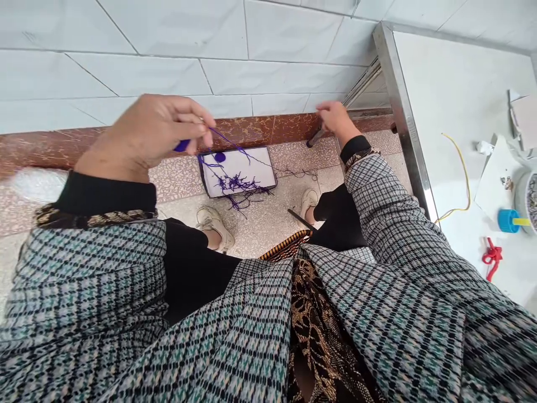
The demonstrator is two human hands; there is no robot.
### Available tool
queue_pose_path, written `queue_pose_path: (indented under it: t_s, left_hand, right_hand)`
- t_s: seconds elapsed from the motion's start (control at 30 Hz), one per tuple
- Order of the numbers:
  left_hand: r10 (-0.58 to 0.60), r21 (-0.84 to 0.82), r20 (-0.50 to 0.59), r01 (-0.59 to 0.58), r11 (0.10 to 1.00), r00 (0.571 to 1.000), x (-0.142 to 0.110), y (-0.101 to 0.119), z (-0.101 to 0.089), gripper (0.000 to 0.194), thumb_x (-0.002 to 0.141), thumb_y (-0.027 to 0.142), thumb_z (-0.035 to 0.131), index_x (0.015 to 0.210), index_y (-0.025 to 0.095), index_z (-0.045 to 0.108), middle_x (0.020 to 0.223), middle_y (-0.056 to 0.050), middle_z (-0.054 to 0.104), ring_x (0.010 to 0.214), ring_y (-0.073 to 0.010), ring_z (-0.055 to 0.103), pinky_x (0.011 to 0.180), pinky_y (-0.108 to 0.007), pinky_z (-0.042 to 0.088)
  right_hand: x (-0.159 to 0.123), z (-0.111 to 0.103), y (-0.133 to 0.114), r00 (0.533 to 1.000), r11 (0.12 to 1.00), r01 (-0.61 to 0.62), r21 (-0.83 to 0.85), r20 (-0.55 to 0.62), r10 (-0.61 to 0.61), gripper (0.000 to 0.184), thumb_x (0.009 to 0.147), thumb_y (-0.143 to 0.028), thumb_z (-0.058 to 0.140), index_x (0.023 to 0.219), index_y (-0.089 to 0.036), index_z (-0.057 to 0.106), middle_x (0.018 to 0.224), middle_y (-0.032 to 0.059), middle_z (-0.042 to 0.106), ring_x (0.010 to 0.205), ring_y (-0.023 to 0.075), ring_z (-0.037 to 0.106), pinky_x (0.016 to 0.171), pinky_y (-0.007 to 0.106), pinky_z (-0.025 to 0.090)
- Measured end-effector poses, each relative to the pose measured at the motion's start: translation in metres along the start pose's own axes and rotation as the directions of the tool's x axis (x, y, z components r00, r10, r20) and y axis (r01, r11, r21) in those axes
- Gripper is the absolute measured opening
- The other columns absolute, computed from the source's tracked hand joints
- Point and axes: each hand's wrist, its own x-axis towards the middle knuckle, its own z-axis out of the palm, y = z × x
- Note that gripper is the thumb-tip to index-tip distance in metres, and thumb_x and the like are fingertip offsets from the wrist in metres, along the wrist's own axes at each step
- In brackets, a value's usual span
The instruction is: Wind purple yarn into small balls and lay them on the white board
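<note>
Inspector: State the left hand's grip.

Recorder: The left hand [168,126] is pinched closed, thumb against fingers, on a fine purple thread [226,139]. A small solid-purple item [182,146] shows beneath the palm; its form is mostly hidden.

Inspector: Where does the thread lead?

Recorder: Down towards a loose tangle of short purple strands [237,183] on a flat white rectangular panel with a dark edge [263,159], lying on the speckled floor [260,224] between the shoes and the tiled wall [168,73]. A round purple disc [220,157] lies near the panel's far left corner.

Inspector: And the right hand?

Recorder: The right hand [333,118] is raised beside the metal-framed white table [423,101], fingers bent together. Whether it grasps anything, I cannot tell.

Inspector: On the table?

Recorder: A thin yellow cord [467,187] and a knotted red strip [492,256].
</note>
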Motion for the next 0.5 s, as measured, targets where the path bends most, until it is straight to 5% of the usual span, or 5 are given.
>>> queue_pose_path:
  t_s: [0.1, 0.2, 0.27, 0.4, 0.5]
  left_hand:
    - [0.029, 0.007, 0.076, -0.030, 1.000, 0.997, 0.013, 0.004, 0.022, 0.014, 0.084, 0.004, 0.066, 0.086, 0.017, 0.072, 0.069, -0.001, 0.072, 0.051, -0.0097, 0.049, 0.061, -0.029, 0.038]
    - [0.062, -0.025, 0.124, -0.060, 0.998, 0.990, 0.020, 0.005, 0.032, 0.022, 0.089, -0.003, 0.064, 0.084, 0.018, 0.070, 0.065, 0.000, 0.072, 0.047, -0.0092, 0.051, 0.057, -0.028, 0.040]
    - [0.050, -0.043, 0.106, -0.046, 0.998, 0.993, 0.020, 0.008, 0.034, 0.026, 0.086, -0.006, 0.063, 0.082, 0.018, 0.070, 0.062, 0.001, 0.071, 0.045, -0.0092, 0.051, 0.056, -0.026, 0.041]
    - [0.068, -0.129, -0.141, -0.086, 0.988, 0.988, 0.018, 0.004, 0.022, 0.024, 0.069, -0.005, 0.064, 0.076, 0.017, 0.070, 0.060, 0.001, 0.069, 0.044, -0.0091, 0.051, 0.051, -0.024, 0.038]
    - [0.115, -0.191, -0.411, -0.208, 0.959, 0.904, 0.023, -0.020, -0.007, 0.019, 0.063, 0.011, 0.066, 0.081, 0.017, 0.068, 0.063, 0.002, 0.066, 0.047, -0.0100, 0.052, 0.051, -0.024, 0.038]
  right_hand:
    - [-0.017, 0.026, -0.054, 0.942, 0.902, 0.203, 0.381, 0.175, -0.286, 0.034, 0.130, -0.021, 0.055, 0.159, -0.018, 0.072, 0.133, 0.0062, 0.086, 0.063, 0.0070, 0.058, 0.066, 0.019, 0.052]
    - [-0.032, 0.056, -0.089, 0.673, 0.656, 0.163, 0.737, 0.404, -0.620, 0.026, 0.128, -0.030, 0.067, 0.149, -0.017, 0.073, 0.121, 0.0033, 0.086, 0.061, 0.0073, 0.064, 0.063, 0.019, 0.058]
    - [-0.033, 0.067, -0.094, 0.564, 0.611, 0.129, 0.781, 0.449, -0.693, 0.018, 0.126, -0.031, 0.072, 0.130, -0.014, 0.076, 0.092, -0.0024, 0.077, 0.057, 0.0069, 0.061, 0.058, 0.015, 0.055]
    - [-0.019, 0.058, -0.068, 0.687, 0.607, 0.054, 0.793, 0.411, -0.599, 0.030, 0.126, -0.021, 0.070, 0.098, -0.013, 0.072, 0.069, -0.0088, 0.051, 0.048, 0.0036, 0.039, 0.047, 0.012, 0.036]
    - [-0.011, 0.034, -0.034, 0.833, 0.758, -0.018, 0.652, 0.429, -0.349, 0.036, 0.129, -0.013, 0.059, 0.095, -0.013, 0.070, 0.065, -0.0089, 0.050, 0.044, 0.0039, 0.035, 0.044, 0.014, 0.030]
